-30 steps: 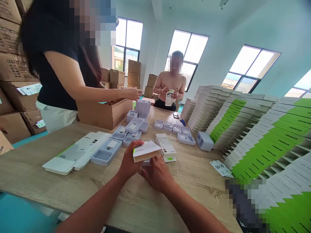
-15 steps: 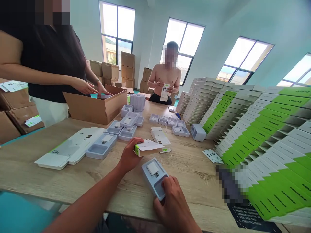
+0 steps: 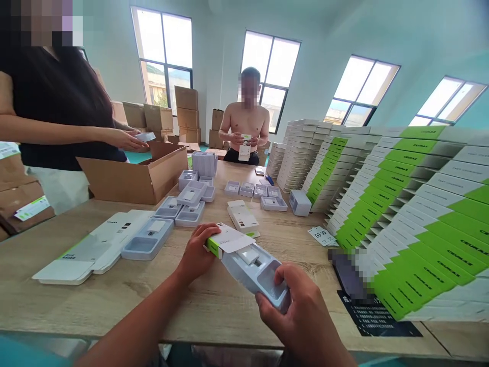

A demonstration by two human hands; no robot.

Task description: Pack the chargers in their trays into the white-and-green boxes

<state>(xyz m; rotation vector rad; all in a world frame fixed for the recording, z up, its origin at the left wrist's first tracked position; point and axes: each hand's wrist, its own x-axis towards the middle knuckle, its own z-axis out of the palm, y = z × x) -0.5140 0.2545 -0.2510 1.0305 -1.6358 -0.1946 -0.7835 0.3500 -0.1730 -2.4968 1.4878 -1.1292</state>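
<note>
My left hand (image 3: pixel 198 251) grips a white and green carton (image 3: pixel 230 238) by its closed-looking left end. From the right, my right hand (image 3: pixel 301 300) pinches a grey plastic tray (image 3: pixel 272 279) between thumb and fingers. The tray's far end sits at the carton's mouth, partly under its white flap. A white adapter (image 3: pixel 250 255) with a short metal plug lies in the tray's upper compartment; the lower compartment shows bare plastic. Beyond my hands, another white carton (image 3: pixel 242 216) lies on the table.
Flat cartons (image 3: pixel 95 244) and a loaded tray (image 3: pixel 148 239) lie to the left, more trays (image 3: pixel 191 193) behind. Tall carton stacks (image 3: pixel 405 193) line the right side. A co-worker holds a tray (image 3: pixel 145 136) over a cardboard box (image 3: pixel 133 178); another person across the table handles a carton (image 3: pixel 245 150).
My right hand has lifted the tray and brought its far end to the carton's mouth. The co-worker at left has raised a tray out of the cardboard box. The view has turned slightly right.
</note>
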